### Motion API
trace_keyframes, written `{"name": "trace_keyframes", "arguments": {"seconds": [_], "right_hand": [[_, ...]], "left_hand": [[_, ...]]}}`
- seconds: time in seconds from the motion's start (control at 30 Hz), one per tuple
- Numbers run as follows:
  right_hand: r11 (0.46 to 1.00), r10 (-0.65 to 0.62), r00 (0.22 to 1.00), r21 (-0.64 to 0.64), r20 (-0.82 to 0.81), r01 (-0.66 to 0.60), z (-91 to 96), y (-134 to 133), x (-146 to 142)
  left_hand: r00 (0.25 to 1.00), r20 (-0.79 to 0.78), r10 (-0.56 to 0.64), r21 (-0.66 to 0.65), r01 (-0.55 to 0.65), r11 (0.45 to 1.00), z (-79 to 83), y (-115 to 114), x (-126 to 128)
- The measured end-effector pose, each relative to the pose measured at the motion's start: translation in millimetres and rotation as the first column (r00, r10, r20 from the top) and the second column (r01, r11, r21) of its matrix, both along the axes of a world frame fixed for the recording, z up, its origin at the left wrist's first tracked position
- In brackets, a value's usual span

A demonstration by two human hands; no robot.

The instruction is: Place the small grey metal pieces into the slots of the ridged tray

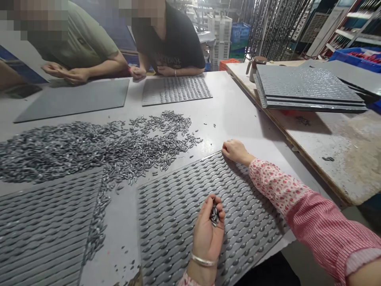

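My left hand point(208, 230) is palm up over a grey grooved board point(178, 206), with its fingers curled around several small, dark, shiny spindle-shaped pieces point(214, 214). Similar pieces sit in rows along the board's wavy grooves. At the board's far right corner, my right hand point(235, 151) rests with fingers bent down and closed. Its fingertips are turned away, so what they pinch, if anything, is hidden.
A large heap of loose spindle pieces point(89, 147) spreads across the white table point(232, 107). Another grooved board point(44, 222) lies at left. Two people sit opposite with boards point(80, 99) before them. Stacked boards point(309, 87) and a brown-lidded cup point(254, 67) occupy the side table.
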State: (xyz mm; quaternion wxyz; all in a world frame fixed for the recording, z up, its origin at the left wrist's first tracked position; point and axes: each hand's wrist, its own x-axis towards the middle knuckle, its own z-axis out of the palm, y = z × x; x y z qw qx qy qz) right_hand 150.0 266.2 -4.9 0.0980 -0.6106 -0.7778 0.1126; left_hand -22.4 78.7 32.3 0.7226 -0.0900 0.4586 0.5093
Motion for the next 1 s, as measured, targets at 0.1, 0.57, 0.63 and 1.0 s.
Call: {"name": "trace_keyframes", "arguments": {"seconds": [0.1, 0.57, 0.63, 1.0], "right_hand": [[0.999, 0.021, 1.000, -0.036, 0.022, -0.020, -1.4, 0, 2], [0.988, 0.093, 0.992, -0.119, -0.091, -0.103, 2.3, 14, 3], [0.987, 0.088, 0.987, -0.125, -0.137, -0.106, 4.8, 12, 2], [0.991, 0.038, 0.954, -0.108, -0.296, -0.073, -10.9, 13, -11]], "left_hand": [[1.000, 0.009, -0.005, -0.006, 0.005, 1.000, -1.3, -1, -1], [1.000, 0.005, -0.027, 0.042, 0.026, 0.999, -4.8, -4, 1], [1.000, 0.016, -0.018, 0.041, 0.018, 0.999, -5.9, -4, 0], [1.000, 0.015, 0.000, 0.019, -0.001, 1.000, -7.2, -6, 2]]}}
